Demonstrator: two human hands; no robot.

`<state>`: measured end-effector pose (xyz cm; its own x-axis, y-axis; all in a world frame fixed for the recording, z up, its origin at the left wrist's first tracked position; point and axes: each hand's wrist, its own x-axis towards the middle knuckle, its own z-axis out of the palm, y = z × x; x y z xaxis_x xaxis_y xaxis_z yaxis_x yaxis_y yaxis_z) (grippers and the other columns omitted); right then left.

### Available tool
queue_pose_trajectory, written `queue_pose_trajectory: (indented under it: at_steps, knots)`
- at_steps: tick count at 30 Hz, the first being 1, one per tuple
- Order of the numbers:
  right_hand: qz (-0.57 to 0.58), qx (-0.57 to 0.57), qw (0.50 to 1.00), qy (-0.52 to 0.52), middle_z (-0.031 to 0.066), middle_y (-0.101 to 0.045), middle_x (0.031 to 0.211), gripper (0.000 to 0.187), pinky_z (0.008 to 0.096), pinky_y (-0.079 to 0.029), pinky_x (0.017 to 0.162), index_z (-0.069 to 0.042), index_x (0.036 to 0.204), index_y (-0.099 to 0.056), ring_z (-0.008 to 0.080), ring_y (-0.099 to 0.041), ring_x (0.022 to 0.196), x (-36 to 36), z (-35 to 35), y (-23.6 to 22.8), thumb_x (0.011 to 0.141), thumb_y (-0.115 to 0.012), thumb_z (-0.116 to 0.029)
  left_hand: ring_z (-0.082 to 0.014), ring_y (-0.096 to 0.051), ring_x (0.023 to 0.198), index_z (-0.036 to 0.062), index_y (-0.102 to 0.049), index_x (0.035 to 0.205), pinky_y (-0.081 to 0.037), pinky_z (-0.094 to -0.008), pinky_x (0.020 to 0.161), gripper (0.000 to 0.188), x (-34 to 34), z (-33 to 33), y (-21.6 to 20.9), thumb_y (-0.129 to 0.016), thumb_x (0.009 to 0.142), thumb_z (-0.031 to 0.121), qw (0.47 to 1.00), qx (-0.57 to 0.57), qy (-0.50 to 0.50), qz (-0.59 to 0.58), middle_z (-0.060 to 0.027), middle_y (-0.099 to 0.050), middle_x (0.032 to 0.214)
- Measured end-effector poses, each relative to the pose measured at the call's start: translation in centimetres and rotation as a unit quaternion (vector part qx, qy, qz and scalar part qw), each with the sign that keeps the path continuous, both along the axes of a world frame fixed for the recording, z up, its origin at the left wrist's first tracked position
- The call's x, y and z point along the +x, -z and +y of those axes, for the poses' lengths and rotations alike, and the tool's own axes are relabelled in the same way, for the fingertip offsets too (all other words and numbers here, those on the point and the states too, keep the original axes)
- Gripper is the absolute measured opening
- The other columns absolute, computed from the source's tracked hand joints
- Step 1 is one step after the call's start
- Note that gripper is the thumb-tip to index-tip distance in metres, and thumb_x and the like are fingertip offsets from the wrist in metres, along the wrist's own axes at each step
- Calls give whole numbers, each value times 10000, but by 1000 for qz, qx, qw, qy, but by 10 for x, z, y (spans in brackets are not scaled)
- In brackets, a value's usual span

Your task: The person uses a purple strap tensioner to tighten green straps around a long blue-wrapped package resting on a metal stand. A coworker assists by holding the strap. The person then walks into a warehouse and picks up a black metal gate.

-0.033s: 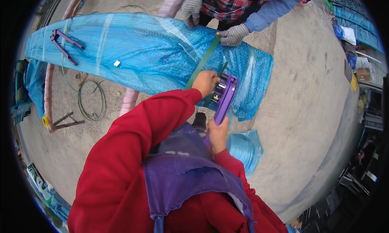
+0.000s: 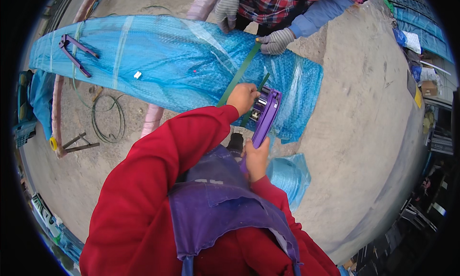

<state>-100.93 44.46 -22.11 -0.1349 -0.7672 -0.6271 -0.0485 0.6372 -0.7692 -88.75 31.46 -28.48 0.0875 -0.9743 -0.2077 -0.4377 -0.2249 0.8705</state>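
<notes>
A long bundle in blue bubble wrap point(image 2: 158, 60) lies across in front of me, with a green strap point(image 2: 241, 70) running over its right part. My left hand point(image 2: 243, 97) is closed on the green strap beside the metal jaws of a purple strapping tool point(image 2: 268, 112); its fingertips are partly hidden. My right hand point(image 2: 257, 157) is wrapped round that tool's handle, near the bundle's close edge. A short strap end sticks up beyond the jaws. Across the bundle, a co-worker's striped-gloved hand point(image 2: 277, 42) touches the strap's far part, and their other gloved hand point(image 2: 226, 12) rests near the edge.
A second purple hand tool point(image 2: 76, 53) and a small white piece point(image 2: 137, 75) lie on the wrap. Pink-wrapped supports point(image 2: 152, 118) run beneath. Coiled green strap point(image 2: 109, 120) and a blue plastic roll point(image 2: 290, 177) are on the concrete floor point(image 2: 354, 108). A yellow tape roll point(image 2: 53, 143) sits left.
</notes>
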Motion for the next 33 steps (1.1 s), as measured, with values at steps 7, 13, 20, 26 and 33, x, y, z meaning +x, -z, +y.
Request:
queue_pose_trajectory:
  at_steps: [7,13,20,26,33]
  knots:
    - [72,-54,996,-6,94,-527,753,303,297,-438,426,-18,1033,-381,149,-531,484,3,6,26,850,-607,-100,-265,-626,612,9,-659,798,-484,-376,585,176,5,-18,-9,-674,793,184,988,154,12,19,-146,-640,700]
    - [59,-50,997,-28,90,-526,762,303,292,-444,433,-18,1030,-381,140,-535,506,-5,3,32,845,-609,-93,-184,-588,487,-12,-649,818,-473,-340,486,163,7,-19,2,-661,810,151,988,151,32,20,-124,-614,628]
    - [6,-41,999,-28,51,-518,668,268,262,-432,442,-45,1035,-363,115,-514,497,-15,2,38,866,-572,-50,-161,-588,489,-15,-651,873,-472,-309,478,142,7,-6,3,-644,813,114,992,113,1,53,-95,-622,632]
    - [-24,-31,999,-23,61,-520,678,252,268,-436,436,-28,1007,-382,118,-514,483,-17,-2,32,858,-583,-58,-187,-605,503,-11,-659,858,-497,-326,519,165,3,-9,7,-675,783,135,992,116,-14,38,-118,-638,661]
    - [11,-14,998,-53,66,-526,648,271,282,-442,425,-20,995,-377,132,-529,477,-19,-8,19,846,-598,-73,-206,-634,523,-1,-665,848,-517,-323,543,178,4,-15,21,-696,774,158,990,60,60,-115,-119,-657,685]
